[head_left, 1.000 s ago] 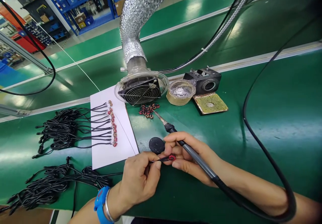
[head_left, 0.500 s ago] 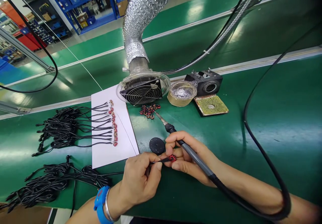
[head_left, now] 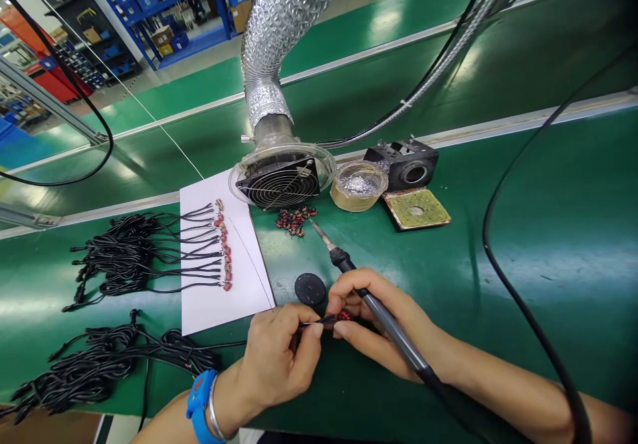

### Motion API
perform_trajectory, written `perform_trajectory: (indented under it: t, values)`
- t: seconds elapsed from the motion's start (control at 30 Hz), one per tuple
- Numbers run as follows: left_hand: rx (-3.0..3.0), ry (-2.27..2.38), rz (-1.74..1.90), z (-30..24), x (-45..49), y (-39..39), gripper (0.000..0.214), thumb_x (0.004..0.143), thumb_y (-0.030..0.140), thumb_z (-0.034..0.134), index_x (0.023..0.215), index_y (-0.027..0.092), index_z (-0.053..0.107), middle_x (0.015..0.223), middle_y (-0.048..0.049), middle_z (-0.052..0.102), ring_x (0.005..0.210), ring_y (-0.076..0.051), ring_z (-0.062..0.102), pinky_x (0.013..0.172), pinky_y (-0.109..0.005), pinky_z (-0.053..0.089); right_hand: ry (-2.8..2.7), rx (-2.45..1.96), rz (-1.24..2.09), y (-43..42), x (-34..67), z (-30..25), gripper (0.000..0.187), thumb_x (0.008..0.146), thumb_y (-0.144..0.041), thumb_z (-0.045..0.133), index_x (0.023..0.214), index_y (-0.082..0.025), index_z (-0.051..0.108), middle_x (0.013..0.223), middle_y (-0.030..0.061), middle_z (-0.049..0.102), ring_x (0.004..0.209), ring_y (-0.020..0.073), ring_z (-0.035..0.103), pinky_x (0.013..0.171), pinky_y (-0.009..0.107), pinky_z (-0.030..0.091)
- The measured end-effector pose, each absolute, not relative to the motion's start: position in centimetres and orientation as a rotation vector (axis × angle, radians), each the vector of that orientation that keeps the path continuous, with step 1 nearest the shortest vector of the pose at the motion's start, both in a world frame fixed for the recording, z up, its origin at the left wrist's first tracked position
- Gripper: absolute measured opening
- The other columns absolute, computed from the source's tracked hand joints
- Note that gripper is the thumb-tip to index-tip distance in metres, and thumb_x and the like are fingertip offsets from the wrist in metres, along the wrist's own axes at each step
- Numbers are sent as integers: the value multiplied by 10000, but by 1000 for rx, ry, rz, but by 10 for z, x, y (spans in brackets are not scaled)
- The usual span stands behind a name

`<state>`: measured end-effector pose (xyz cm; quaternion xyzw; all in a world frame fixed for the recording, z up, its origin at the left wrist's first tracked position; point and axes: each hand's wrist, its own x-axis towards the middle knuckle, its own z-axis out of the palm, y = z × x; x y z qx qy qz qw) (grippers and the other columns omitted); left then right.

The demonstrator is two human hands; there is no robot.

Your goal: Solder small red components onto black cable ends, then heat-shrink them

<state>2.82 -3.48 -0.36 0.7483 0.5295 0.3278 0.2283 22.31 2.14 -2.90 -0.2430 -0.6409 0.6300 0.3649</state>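
Note:
My left hand [head_left: 282,349] pinches the end of a black cable [head_left: 229,345] between thumb and fingers. In my right hand [head_left: 409,311] lies a soldering iron [head_left: 386,318], its tip pointing up and away toward a pile of small red-and-black wound coils [head_left: 294,221]. The right thumb and fingertips also close around the cable end, where one red-and-black ring coil [head_left: 343,315] sits, partly hidden by the fingers. A round black disc [head_left: 310,289] rests just beyond both hands.
White paper [head_left: 249,291] carries a row of cable ends with coils [head_left: 227,258]. Black cable bundles [head_left: 119,254] lie left. A fume extractor fan [head_left: 279,183] hangs behind, beside a tape roll [head_left: 359,188], a yellow sponge tray [head_left: 417,209] and a black iron stand [head_left: 409,165].
My right fingers have shifted slightly left onto the cable end, covering more of the coil. The soldering iron has moved a little right and down. My left hand stays nearly still.

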Motion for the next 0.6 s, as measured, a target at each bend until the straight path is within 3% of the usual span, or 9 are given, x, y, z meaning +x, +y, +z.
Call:
perform_trajectory:
  t: [0.17,0.6]
  values:
    - [2096,1471,888,-6,28,-36,71,876,154,545,928,181,584,699,-11,668,543,-110,588,524,-212,446,-1865,-659,1193,23,225,-25,315,842,-75,594,1081,-254,494,889,-1,622,725,99,607,693,227,538]
    - [2196,1435,840,-11,31,-33,86,869,186,538,953,192,557,738,-21,670,614,-153,623,589,-262,485,-1998,-509,895,26,230,-30,267,837,-17,569,1004,-224,548,868,22,662,763,134,656,703,248,548]
